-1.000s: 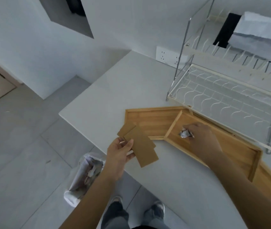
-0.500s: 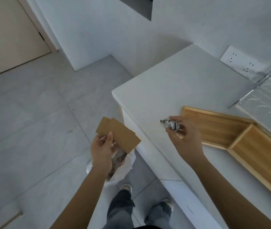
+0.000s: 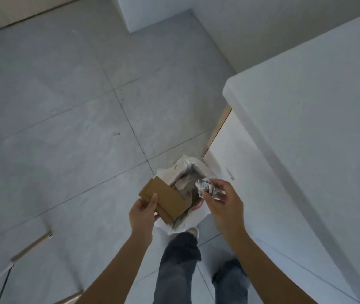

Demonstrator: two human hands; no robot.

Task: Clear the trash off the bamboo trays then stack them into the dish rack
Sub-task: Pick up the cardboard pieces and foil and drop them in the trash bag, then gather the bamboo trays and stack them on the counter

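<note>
Now swung away from the table (image 3: 317, 119) edge, with left hand (image 3: 142, 216) fingers pinching cardboard pieces (image 3: 166, 199) and right hand (image 3: 224, 202) fingers gripping crumpled foil (image 3: 206, 187), both above the bin bag (image 3: 185, 172) on the floor (image 3: 65, 128), trays gone from view.

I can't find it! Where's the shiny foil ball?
The crumpled foil ball is pinched in the right hand, above the white trash bag on the floor.

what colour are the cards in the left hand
Plain brown cardboard, pinched in the left hand; head view.
</note>
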